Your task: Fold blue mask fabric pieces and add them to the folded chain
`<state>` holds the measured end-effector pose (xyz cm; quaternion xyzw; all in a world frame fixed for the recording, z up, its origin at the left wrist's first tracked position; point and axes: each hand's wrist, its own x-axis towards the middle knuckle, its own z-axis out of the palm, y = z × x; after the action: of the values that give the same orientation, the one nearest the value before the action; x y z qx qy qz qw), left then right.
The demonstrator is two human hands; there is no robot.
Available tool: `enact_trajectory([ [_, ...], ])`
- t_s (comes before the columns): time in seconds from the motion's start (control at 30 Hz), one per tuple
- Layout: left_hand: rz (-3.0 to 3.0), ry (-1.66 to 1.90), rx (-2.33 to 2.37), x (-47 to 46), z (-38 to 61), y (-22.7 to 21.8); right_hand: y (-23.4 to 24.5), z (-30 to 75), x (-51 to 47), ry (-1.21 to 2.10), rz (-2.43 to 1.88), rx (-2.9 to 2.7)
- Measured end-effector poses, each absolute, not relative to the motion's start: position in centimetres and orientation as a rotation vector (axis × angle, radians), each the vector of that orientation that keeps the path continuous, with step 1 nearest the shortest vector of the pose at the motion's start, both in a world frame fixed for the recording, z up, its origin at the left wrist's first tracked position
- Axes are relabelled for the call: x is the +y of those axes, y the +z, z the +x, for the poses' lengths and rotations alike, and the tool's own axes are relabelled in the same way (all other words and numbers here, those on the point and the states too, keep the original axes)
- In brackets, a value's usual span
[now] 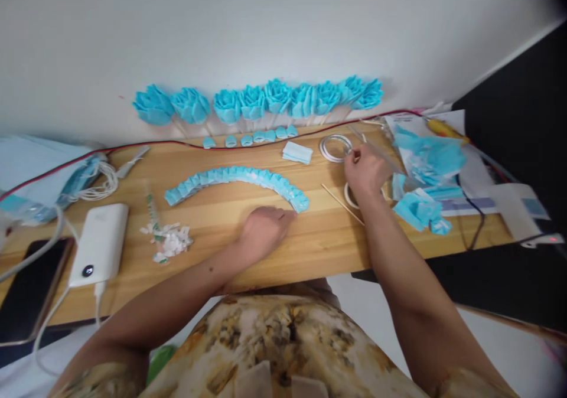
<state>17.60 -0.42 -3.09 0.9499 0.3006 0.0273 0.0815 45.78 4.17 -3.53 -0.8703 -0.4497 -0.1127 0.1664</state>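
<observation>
A curved strip of pleated blue petals (237, 179) lies across the middle of the wooden desk (310, 250), its right end just at the fingertips of the left hand (264, 228), which rests palm-down and loosely spread on the wood, holding nothing. The right hand (365, 170) reaches farther back over a roll of white tape (349, 196), fingers curled at a second white ring (334, 148) and a thin clear stick (376, 150) — whether they pinch anything cannot be told from this angle. A wooden skewer (343, 205) lies slantwise just beside that wrist. The risk appears to lie at the strip's near end: a nudge from the left fingertips could shift the pleats or open the arc, and a sweep of the right forearm could roll the skewer off the front edge. Along the wall behind stand finished blue flowers (257, 103) on sticks, with small rolled blue buds (250, 139) below them and a folded blue piece (297, 152) nearby. Loose blue material (425, 162) is heaped at right; at left sit white paper scraps (170, 241), a white power bank (101, 244) and a dark phone (31, 289) — cables trailing between them.
</observation>
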Motion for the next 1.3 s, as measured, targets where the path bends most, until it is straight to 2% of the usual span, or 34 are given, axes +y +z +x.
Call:
enact_trajectory([
  [0.63,2.85,0.114,0.895,-0.3,17.5,-2.9,-3.3,46.3,4.0,-0.255,-2.457,-1.202],
  [1.3,2.848,0.157,0.884,-0.3,17.4,-2.8,-4.2,46.8,3.4,-0.171,-2.279,-1.395],
])
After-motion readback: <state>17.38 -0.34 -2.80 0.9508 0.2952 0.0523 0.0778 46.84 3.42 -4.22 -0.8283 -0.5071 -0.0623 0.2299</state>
